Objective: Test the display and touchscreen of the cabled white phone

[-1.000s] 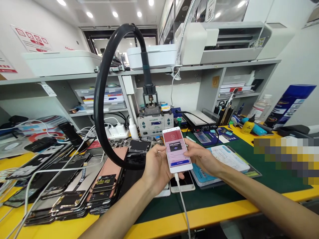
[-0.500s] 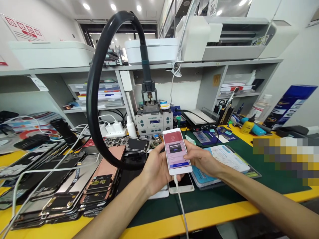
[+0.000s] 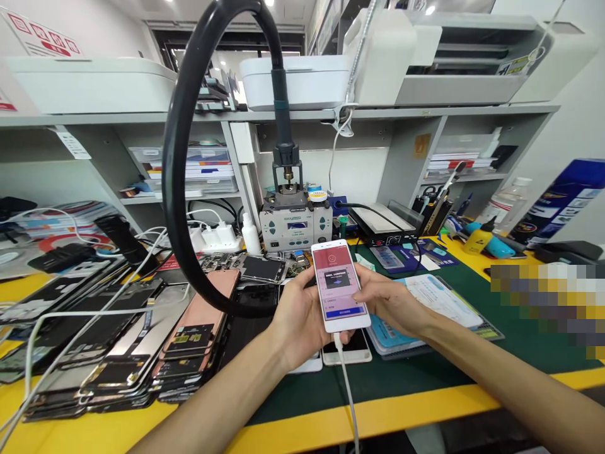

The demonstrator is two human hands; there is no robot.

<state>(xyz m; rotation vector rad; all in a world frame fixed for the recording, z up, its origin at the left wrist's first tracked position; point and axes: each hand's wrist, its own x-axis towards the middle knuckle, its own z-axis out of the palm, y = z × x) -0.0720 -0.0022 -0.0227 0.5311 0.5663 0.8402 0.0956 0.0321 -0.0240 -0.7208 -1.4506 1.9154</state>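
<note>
A white smartphone is held tilted up above the bench, its screen lit with a red band on top and a blue bar at the bottom. My left hand wraps round it from the left and behind. My right hand closes on its right side, the thumb over the lower right of the screen. A white charging cable runs from the phone's lower end down past the bench edge. Beneath the phone lies another white phone, partly hidden by my left hand and the held phone.
Stacked phone screens and shells fill the left side. A thick black hose arches over a grey rework station. Right of my hands lie a blue-and-white plastic folder and a yellow bottle on the green mat.
The camera view has shifted slightly, so the phone and hands appear a little further right. Both hands keep their hold on the phone. The dark box on its screen looks different.
</note>
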